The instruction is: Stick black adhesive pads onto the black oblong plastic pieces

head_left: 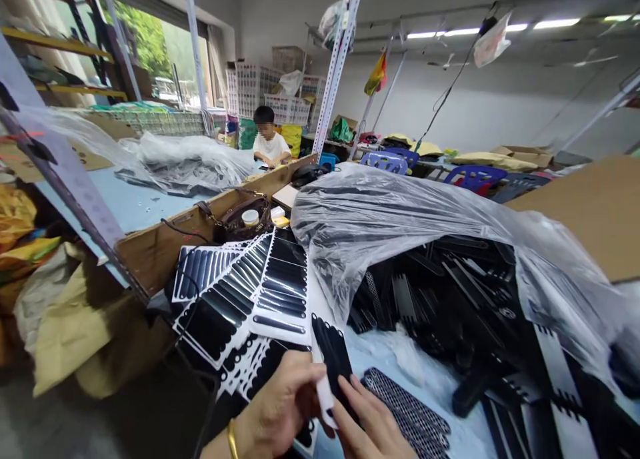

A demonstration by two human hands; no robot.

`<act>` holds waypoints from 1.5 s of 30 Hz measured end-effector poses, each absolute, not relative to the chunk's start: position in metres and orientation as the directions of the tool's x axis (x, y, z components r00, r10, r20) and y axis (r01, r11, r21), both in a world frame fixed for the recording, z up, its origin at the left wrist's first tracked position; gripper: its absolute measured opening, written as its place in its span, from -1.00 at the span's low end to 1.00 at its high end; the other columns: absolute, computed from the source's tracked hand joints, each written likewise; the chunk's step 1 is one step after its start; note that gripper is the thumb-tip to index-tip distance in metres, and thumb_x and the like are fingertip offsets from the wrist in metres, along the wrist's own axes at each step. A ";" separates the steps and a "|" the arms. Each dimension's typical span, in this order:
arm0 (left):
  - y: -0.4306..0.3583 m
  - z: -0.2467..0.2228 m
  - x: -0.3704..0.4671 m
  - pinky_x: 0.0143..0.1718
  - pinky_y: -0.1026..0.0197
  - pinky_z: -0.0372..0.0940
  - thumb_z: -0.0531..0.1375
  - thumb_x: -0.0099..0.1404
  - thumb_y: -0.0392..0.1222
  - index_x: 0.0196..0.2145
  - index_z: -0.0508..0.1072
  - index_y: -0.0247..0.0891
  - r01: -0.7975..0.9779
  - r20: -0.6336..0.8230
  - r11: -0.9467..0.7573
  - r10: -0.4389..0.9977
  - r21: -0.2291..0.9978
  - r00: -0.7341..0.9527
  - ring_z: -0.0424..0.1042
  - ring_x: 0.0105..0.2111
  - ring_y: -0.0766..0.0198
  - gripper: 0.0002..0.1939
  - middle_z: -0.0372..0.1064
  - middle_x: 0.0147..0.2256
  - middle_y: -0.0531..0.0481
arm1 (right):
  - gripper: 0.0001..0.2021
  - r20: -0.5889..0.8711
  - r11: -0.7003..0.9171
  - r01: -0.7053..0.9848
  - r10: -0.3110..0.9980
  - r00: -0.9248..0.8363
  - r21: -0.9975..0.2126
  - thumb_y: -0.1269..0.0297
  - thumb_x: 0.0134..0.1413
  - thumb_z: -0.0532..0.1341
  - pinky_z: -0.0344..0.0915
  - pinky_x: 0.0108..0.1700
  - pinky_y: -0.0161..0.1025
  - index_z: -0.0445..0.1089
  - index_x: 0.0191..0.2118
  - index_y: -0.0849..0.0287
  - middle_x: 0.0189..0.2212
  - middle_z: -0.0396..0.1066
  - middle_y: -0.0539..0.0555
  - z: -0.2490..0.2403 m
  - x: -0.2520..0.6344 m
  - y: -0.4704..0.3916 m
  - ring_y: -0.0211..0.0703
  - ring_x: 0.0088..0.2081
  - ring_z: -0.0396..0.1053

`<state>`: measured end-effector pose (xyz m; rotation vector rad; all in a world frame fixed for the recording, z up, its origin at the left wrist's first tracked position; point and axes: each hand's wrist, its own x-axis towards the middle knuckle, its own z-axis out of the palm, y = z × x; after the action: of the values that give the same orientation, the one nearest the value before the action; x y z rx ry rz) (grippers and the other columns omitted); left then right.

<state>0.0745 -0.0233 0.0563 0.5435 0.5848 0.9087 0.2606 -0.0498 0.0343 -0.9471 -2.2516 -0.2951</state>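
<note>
My left hand (pixel 280 400), with a gold bangle at the wrist, is closed in a pinch on a narrow white strip (pixel 325 397). My right hand (pixel 373 422) holds a small black sheet of round-ended strips (pixel 333 345), its fingers along the lower right edge. The strip's lower end lies close to the right fingertips. Left of the hands, several black sheets on white backing (pixel 283 279) overlap in a fanned pile. Right of my right hand lies a row of black-and-white patterned bars (pixel 407 409). The palms and some fingertips are hidden.
Clear plastic film (pixel 380 205) partly covers a heap of black flat parts (pixel 450 299). A wooden board (pixel 165 235) edges the table, with a brown bag (pixel 240 219) beside it. Across it, a person (pixel 270 139) sits at another table. A cardboard sheet (pixel 585 212) stands right.
</note>
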 end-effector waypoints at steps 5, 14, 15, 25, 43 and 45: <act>-0.027 0.048 0.064 -0.61 0.24 0.35 0.32 0.06 0.05 -0.40 0.52 -0.35 -0.532 -0.278 0.577 0.795 0.619 0.539 0.38 -0.60 0.27 -0.65 0.41 -0.54 -0.03 | -0.65 0.621 0.566 0.810 0.693 -0.367 -0.153 0.45 0.24 0.08 0.51 -0.08 -0.05 0.50 0.00 0.02 -0.03 0.53 0.14 0.025 0.247 -0.075 0.07 0.06 0.44; -0.026 0.031 0.057 -0.69 0.38 0.21 0.38 0.01 0.05 -0.44 0.48 -0.39 -0.355 -0.336 0.465 0.867 0.811 0.368 0.37 -0.65 0.34 -0.60 0.39 -0.59 0.00 | -0.71 0.673 0.526 0.822 0.691 -0.265 -0.218 0.45 0.14 0.23 0.50 -0.14 -0.12 0.46 0.00 0.21 -0.11 0.52 0.25 0.036 0.266 -0.093 0.04 -0.11 0.51; -0.026 0.029 0.057 -0.73 0.40 0.15 0.37 0.01 0.09 -0.47 0.45 -0.37 -0.329 -0.352 0.464 0.869 0.822 0.347 0.38 -0.67 0.33 -0.58 0.39 -0.61 0.00 | -0.73 0.667 0.526 0.811 0.704 -0.246 -0.257 0.47 0.15 0.23 0.50 -0.18 -0.16 0.46 -0.02 0.21 -0.16 0.52 0.23 0.037 0.266 -0.095 -0.01 -0.16 0.52; -0.045 0.017 0.066 -0.79 0.43 0.04 0.34 0.02 0.21 -0.60 0.28 -0.29 -0.294 -0.322 0.410 0.896 0.863 0.305 0.23 -0.78 0.44 -0.49 0.19 -0.71 0.15 | -0.78 0.647 0.533 0.636 0.760 -0.069 -0.558 0.32 0.18 0.26 0.34 -0.57 -0.36 0.45 -0.06 0.25 -0.54 0.34 -0.02 0.012 0.209 -0.087 -0.29 -0.59 0.32; -0.051 0.020 0.059 -0.74 0.44 0.10 0.30 0.08 -0.02 -0.57 0.41 -0.37 -0.291 -0.291 0.474 0.816 0.831 0.499 0.29 -0.78 0.43 -0.67 0.36 -0.67 0.00 | -0.81 0.510 0.471 0.469 0.859 -0.051 -0.747 0.34 0.22 0.20 0.33 -0.53 -0.42 0.54 -0.12 0.17 -0.59 0.42 -0.02 0.012 0.198 -0.087 -0.29 -0.60 0.37; -0.053 0.020 0.063 -0.74 0.43 0.11 0.30 0.07 -0.01 -0.57 0.41 -0.37 -0.295 -0.290 0.487 0.804 0.822 0.518 0.28 -0.78 0.44 -0.67 0.37 -0.67 -0.01 | -0.82 0.433 0.404 0.439 0.901 -0.037 -0.803 0.31 0.20 0.21 0.34 -0.51 -0.43 0.58 -0.20 0.14 -0.60 0.46 -0.02 0.018 0.198 -0.086 -0.29 -0.60 0.39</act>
<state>0.0632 -0.0529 0.0198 0.7928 0.7447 0.7494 0.1983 -0.0863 0.0177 -1.1957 -1.6531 0.5738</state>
